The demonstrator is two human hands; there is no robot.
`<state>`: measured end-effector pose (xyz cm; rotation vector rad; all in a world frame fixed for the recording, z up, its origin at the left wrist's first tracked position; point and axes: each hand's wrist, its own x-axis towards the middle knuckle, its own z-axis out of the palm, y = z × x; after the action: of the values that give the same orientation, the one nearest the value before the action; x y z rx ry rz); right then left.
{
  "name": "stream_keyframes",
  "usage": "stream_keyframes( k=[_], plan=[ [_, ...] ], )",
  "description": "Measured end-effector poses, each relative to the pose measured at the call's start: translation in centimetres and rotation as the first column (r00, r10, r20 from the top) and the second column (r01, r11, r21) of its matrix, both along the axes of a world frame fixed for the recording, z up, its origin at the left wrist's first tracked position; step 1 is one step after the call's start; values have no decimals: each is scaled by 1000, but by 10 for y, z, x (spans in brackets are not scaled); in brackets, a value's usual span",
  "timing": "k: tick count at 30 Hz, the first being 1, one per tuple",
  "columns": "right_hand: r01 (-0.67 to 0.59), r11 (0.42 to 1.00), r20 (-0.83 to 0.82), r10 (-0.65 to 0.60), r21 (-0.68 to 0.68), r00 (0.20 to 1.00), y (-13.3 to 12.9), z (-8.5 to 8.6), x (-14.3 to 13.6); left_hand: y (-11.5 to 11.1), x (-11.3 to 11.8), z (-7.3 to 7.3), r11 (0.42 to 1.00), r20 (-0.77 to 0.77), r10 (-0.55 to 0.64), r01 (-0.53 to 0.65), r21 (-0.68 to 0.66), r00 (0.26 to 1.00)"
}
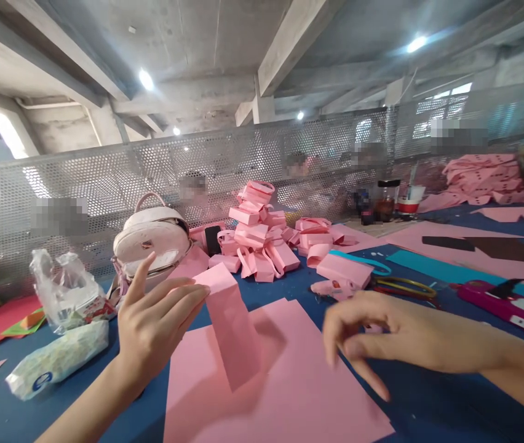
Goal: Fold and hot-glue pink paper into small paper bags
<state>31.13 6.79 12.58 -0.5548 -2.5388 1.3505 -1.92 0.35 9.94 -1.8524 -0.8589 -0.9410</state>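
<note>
My left hand (158,314) pinches the top end of a folded pink paper strip (234,332) between thumb and fingers, with the index finger raised. The strip hangs down at a tilt over large pink paper sheets (285,406), casting a shadow on them. To the right, my right hand (373,338) hovers above the sheets' right edge with fingers curled and apart, holding nothing. Just behind it lies a pink glue gun (333,288), partly hidden by the hand.
Behind the sheets rises a pile of folded pink paper boxes (257,240). A white backpack (151,240), a plastic bag (71,289) and a snack packet (59,357) stand left. At right lie yellow-handled scissors (404,286) and a magenta device (511,307). A perforated metal screen (225,166) closes the back.
</note>
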Motion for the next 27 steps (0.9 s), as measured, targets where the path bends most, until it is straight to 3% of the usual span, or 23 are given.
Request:
stream_keyframes(
  k=[3, 7, 14, 23, 27],
  plan=[
    [205, 965, -63, -197, 161, 978, 0, -3, -11, 2, 6, 6, 1000, -3, -8, 8, 0, 1000],
    [432, 831, -324, -325, 351, 889, 6, -3, -37, 5, 15, 14, 999, -43, -45, 45, -7, 998],
    [472, 664, -457, -215, 580, 863, 17, -13, -69, 1, 31, 30, 998, -182, -52, 48, -28, 982],
    [504, 631, -456, -255, 589, 853, 11, -22, -77, -7, 40, 36, 1000, -205, -1, -5, -29, 979],
    [501, 615, -401, -306, 609, 864, 12, -27, -82, -5, 44, 37, 992, -208, 52, -74, -99, 977]
  ],
)
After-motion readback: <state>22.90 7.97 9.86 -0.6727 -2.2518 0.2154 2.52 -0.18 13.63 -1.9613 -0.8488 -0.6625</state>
